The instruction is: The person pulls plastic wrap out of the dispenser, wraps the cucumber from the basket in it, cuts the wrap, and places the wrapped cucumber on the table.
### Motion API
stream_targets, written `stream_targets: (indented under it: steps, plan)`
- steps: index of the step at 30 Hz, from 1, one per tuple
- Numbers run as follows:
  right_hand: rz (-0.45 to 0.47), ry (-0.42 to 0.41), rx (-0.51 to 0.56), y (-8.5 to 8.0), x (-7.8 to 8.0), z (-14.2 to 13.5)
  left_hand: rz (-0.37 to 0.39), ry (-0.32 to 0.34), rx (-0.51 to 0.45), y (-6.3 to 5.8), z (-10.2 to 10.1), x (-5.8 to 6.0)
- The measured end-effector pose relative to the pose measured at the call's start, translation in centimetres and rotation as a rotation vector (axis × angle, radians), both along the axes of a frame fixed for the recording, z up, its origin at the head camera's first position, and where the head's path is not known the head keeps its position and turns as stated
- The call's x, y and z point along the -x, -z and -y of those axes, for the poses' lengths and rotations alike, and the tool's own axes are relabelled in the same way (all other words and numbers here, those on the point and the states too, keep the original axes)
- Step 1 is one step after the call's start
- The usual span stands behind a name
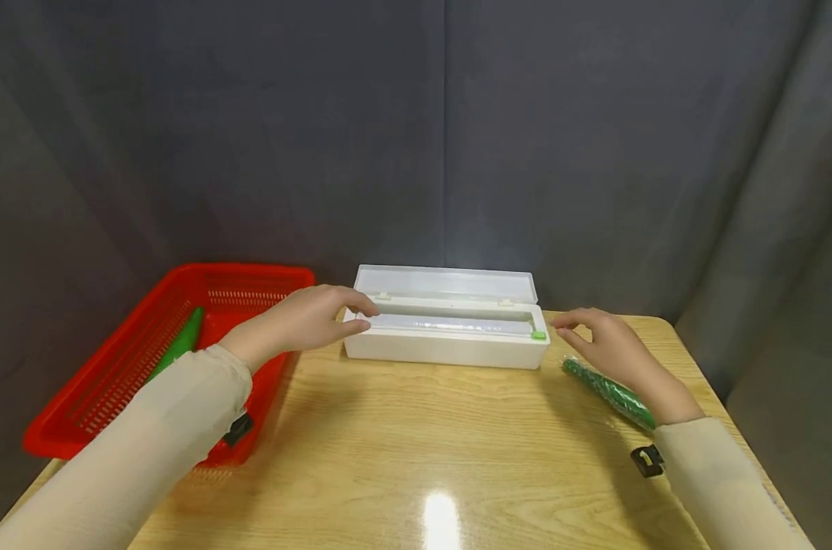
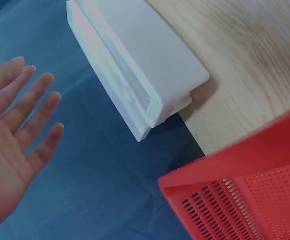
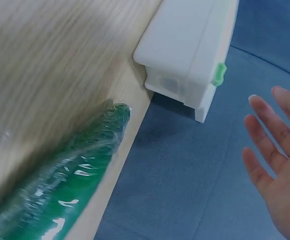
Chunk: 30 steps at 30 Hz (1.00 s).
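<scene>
A long white cling film dispenser box (image 1: 446, 349) stands at the back of the table, its lid (image 1: 450, 283) raised and a roll of film (image 1: 450, 324) inside. Above its left end is my left hand (image 1: 305, 317), fingers loosely extended and holding nothing. My right hand (image 1: 608, 344) hovers just beyond the right end, near the green slider (image 1: 539, 335), also with nothing in it. Both wrist views show the fingers apart from the box. A green cucumber-like vegetable wrapped in clear film (image 3: 75, 175) lies on the table beneath my right forearm.
A red plastic basket (image 1: 278, 397) with slotted walls stands on the left, partly behind my left arm. In it lies an unwrapped green vegetable (image 1: 182, 344). Dark curtains (image 1: 416, 137) hang close behind the wooden table (image 1: 402, 435).
</scene>
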State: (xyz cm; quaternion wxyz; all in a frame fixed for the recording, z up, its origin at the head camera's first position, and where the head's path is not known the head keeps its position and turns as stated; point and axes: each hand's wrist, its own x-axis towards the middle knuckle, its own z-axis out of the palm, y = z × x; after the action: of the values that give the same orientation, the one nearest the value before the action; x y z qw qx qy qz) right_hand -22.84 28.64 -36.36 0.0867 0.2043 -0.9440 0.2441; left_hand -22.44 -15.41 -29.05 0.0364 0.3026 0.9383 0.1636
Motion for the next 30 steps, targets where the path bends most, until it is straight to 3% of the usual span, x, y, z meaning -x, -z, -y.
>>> stream_targets:
  steps: [5, 10, 17, 23, 30]
  plan:
    - [0.016, -0.051, -0.072, -0.7, 2.1, 1.0, -0.015, 0.027, 0.070, 0.2, -1.1, 1.9]
    - [0.025, -0.080, -0.165, -1.0, 4.1, 1.9, -0.035, 0.012, 0.174, 0.6, -2.4, 3.9]
    - [0.030, -0.126, -0.246, -0.8, 5.8, 3.3, -0.069, -0.005, 0.280, 1.6, -3.4, 6.3]
    - [0.079, -0.124, -0.290, -0.2, 6.7, 4.9, -0.058, -0.056, 0.332, 3.0, -3.5, 7.4]
    - [0.124, -0.101, -0.293, 0.7, 6.8, 5.8, -0.074, -0.078, 0.319, 4.7, -3.6, 7.9]
